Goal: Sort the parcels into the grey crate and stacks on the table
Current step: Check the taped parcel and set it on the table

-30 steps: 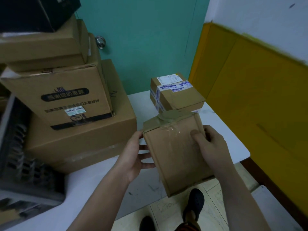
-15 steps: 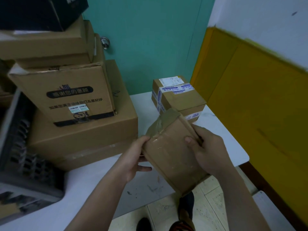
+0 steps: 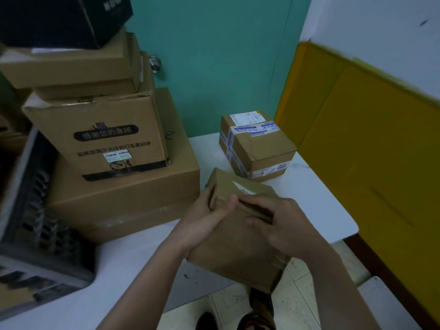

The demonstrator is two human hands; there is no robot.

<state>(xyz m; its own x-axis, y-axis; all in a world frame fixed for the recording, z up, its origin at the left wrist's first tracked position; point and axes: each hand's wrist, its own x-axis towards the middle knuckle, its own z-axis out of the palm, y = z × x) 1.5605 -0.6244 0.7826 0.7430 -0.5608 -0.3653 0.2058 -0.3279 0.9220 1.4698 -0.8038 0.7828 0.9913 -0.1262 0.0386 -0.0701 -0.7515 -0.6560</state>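
White table (image 3: 316, 201), back edge against a teal door (image 3: 214, 55), with a yellow padded wall panel (image 3: 369, 151) to the right.

Left half of the table: tall stack of brown cardboard cartons. Broad flat carton (image 3: 133, 194) at the bottom, carton with black printing (image 3: 100, 139) on it, flatter cartons above, black box (image 3: 59, 17) on top. Widest sits lowest, probably for stability.

Grey slatted plastic crate (image 3: 35, 222) at the far left, touching the stack's base. Its contents are not visible from here.

Small brown parcel with white labels and printed tape (image 3: 259, 148) sits alone at the back right, well apart from the crate. Likely the start of a small-parcel stack.

Plain brown taped parcel (image 3: 238, 253) is in the air over the table's near edge, tilted, its lower corner hanging past the edge above the floor.

Left hand (image 3: 202, 225) grips its left side, thumb across the upper face. Right hand (image 3: 285, 229) has fingers curled over the top right edge. Two-handed hold suggests turning it to find a label before choosing crate or stack. Parcel not yet placed.
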